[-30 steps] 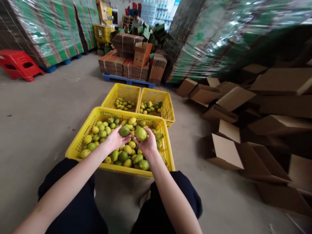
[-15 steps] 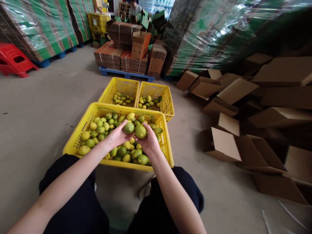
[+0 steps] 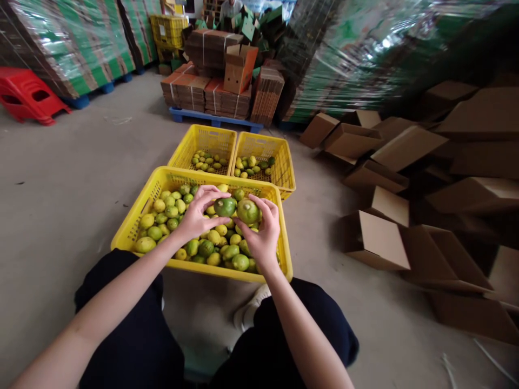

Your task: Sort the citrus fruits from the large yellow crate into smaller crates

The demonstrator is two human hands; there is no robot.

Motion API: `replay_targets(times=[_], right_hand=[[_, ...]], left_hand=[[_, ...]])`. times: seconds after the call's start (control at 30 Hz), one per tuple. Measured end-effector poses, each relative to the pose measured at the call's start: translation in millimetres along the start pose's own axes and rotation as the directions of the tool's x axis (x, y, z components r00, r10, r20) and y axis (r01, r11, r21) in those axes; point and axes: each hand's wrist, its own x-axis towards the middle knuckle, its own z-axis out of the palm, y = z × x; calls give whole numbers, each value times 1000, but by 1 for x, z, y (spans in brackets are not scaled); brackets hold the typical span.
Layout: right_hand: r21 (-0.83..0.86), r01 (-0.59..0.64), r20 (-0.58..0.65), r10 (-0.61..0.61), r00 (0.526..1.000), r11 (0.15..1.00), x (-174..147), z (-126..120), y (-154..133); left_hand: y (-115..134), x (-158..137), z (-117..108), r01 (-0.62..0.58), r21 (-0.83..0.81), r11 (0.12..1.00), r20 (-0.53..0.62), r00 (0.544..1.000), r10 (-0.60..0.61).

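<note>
Above the near yellow crate (image 3: 152,258), my left hand (image 3: 198,215) grips a dark green lemon (image 3: 225,207) between thumb and fingers. Beside it, my right hand (image 3: 264,229) holds a paler yellow-green lemon (image 3: 248,211), its fingers curled over the top and the thumb underneath. The two fruits are side by side, nearly touching, with their ends turned towards me. Below them the crate is filled with loose lemons (image 3: 206,248), some yellow and some green. My hands and forearms hide part of that fruit.
Two more yellow crates, a left one (image 3: 178,154) and a right one (image 3: 288,173), adjoin the far side, each with some lemons. Flattened cartons (image 3: 227,97) lie on a blue pallet (image 3: 214,120). Open cardboard boxes (image 3: 379,237) crowd the right; a red stool (image 3: 30,97) stands left. A person (image 3: 231,8) is far back.
Both hands have turned the lemons and raised them slightly, fingers now over the tops rather than cradling from below. The view has shifted a little, moving the scene rightward.
</note>
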Motion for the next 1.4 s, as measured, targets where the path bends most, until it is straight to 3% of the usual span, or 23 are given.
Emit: replay_targets(times=[0.17, 0.3, 0.43, 0.53, 0.6, 0.77, 1.03, 1.27, 1.4], right_hand=[[333, -175, 15, 180, 983, 926, 3, -1, 6], [476, -398, 174, 360, 917, 784, 8, -6, 8], [489, -582, 309, 496, 812, 649, 10, -6, 13], [533, -695, 373, 603, 705, 482, 10, -3, 17], [577, -724, 393, 648, 652, 378, 11, -3, 19], [612, -741, 451, 647, 615, 277, 14, -3, 18], [543, -762, 446, 647, 619, 354, 6, 12, 4], [579, -773, 395, 739, 545, 260, 13, 13, 6], [610, -752, 376, 743, 553, 251, 15, 13, 8]], left_hand=[[2, 1, -2, 127, -166, 978, 29, 992, -124], [-1, 2, -1, 261, -417, 871, -31, 953, -300], [-10, 2, 4, 414, -587, 696, 3, 860, -510], [-16, 1, 9, 512, -657, 553, 49, 761, -647], [-19, 1, 12, 535, -673, 511, 57, 726, -685], [-16, -2, 15, 528, -612, 589, 23, 756, -654], [-1, -8, 17, 604, -440, 664, 108, 770, -629], [1, -2, 7, 592, -466, 657, 95, 772, -628], [-2, -1, 6, 555, -462, 691, 99, 807, -582]])
